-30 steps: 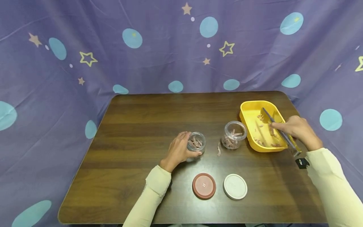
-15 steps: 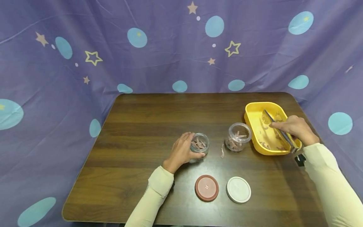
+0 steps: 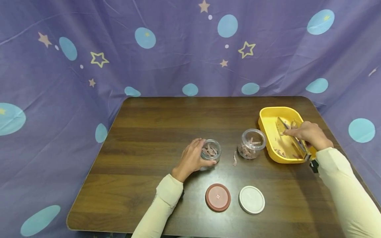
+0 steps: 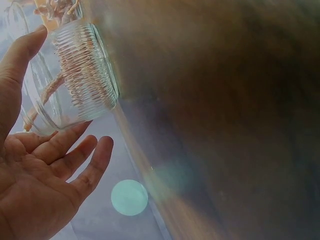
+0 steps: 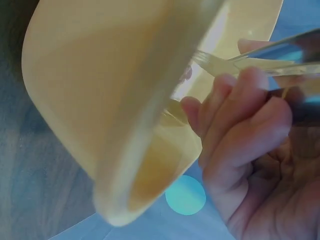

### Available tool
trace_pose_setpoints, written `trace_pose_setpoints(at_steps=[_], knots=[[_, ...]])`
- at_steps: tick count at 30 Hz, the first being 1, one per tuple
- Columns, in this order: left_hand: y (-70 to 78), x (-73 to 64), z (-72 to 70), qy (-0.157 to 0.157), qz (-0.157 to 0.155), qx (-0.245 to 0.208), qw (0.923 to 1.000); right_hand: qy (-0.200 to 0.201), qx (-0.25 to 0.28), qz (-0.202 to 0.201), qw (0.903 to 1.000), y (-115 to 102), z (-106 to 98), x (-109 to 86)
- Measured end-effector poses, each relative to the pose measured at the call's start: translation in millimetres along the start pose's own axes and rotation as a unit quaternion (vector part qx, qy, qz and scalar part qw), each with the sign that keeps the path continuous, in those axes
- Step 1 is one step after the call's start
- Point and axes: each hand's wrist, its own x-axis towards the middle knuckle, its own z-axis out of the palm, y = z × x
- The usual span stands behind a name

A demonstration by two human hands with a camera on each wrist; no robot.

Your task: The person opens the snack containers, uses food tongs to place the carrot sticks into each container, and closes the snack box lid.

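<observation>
My left hand (image 3: pixel 190 158) holds a small glass jar (image 3: pixel 212 152) upright on the table, thumb on the near side and fingers at the far side. Thin brownish dried strips, seemingly shredded meat or fish, fill part of it. The left wrist view shows the jar's ribbed wall (image 4: pixel 82 70) between thumb and fingers. At the right, my right hand (image 3: pixel 312 135) grips metal tongs (image 5: pixel 295 50), whose far ends reach into a yellow tray (image 3: pixel 285 161) with scattered strips. Whether the tongs pinch a strip is hard to tell.
A wider clear jar (image 3: pixel 248 152) with strips stands against the tray's left side. One loose strip (image 3: pixel 235 158) lies between the jars. A red lid (image 3: pixel 218 197) and a white lid (image 3: pixel 251 200) lie near the front edge. A patterned curtain (image 3: pixel 166 66) hangs behind the table.
My right hand and the tongs have shifted slightly left over the tray, and the tongs' tips sit a little lower in it. My left hand stays on the jar. The head view has shifted slightly.
</observation>
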Motion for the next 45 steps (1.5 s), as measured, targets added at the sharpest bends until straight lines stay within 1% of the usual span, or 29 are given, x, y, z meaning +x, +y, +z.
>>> trace_pose_setpoints(at_steps=[3, 6, 11, 15, 18, 21, 24, 27, 30, 33, 36, 38, 40, 42, 45], knots=[[0.1, -0.5, -1.3, 0.0, -0.001, -0.003, 1.0, -0.021, -0.008, 0.003, 0.9997, -1.1, -1.5, 4.6], [0.1, -1.0, -1.6, -0.005, -0.003, -0.005, 1.0, -0.034, -0.014, -0.005, 0.9993, -0.3, -3.0, 8.7], [0.3, -1.8, -2.0, -0.013, -0.008, -0.014, 0.9998, -0.021, -0.007, -0.027, 0.9994, 4.1, -4.8, 12.2], [-0.2, -2.0, -3.2, -0.013, -0.008, -0.016, 0.9997, -0.026, 0.026, -0.024, 0.999, 9.6, -5.4, 11.9], [0.0, -2.0, -2.6, -0.01, -0.004, -0.013, 0.9999, -0.025, 0.054, -0.011, 0.9982, 16.1, -4.7, 8.1], [-0.3, -1.8, -2.0, -0.004, -0.001, -0.012, 0.9999, -0.012, 0.074, -0.012, 0.9971, 20.1, -4.8, 2.4], [-0.7, -1.3, -1.3, -0.002, 0.004, -0.013, 0.9999, 0.004, 0.08, -0.019, 0.9966, 22.7, -7.8, -6.8], [-1.0, -0.7, -0.7, -0.003, 0.007, -0.014, 0.9999, 0.021, 0.073, -0.019, 0.9969, 20.0, -13.0, -17.6], [-1.2, -0.5, -0.8, -0.003, 0.005, -0.015, 0.9999, 0.039, 0.059, -0.028, 0.9971, 12.1, -19.1, -28.8], [-2.1, 0.2, -2.3, -0.001, 0.002, -0.012, 0.9999, 0.043, 0.05, -0.038, 0.9971, -0.6, -26.4, -39.4], [-1.7, -0.1, -2.6, -0.005, 0.003, -0.012, 0.9999, 0.038, 0.07, -0.043, 0.9959, -16.0, -30.6, -54.2], [-1.3, -0.9, -1.9, -0.008, 0.004, -0.012, 0.9999, 0.028, 0.096, -0.049, 0.9938, -28.5, -31.1, -64.6], [-1.0, -1.7, -1.3, -0.011, 0.003, -0.012, 0.9999, 0.021, 0.12, -0.061, 0.9906, -42.3, -29.4, -73.7], [-1.1, -2.1, -1.0, -0.012, 0.001, -0.01, 0.9999, 0.013, 0.127, -0.083, 0.9883, -57.3, -26.4, -80.4], [-1.2, -1.6, -1.8, -0.007, 0.001, -0.009, 0.9999, -0.006, 0.153, -0.11, 0.9821, -81.9, -17.3, -87.7]])
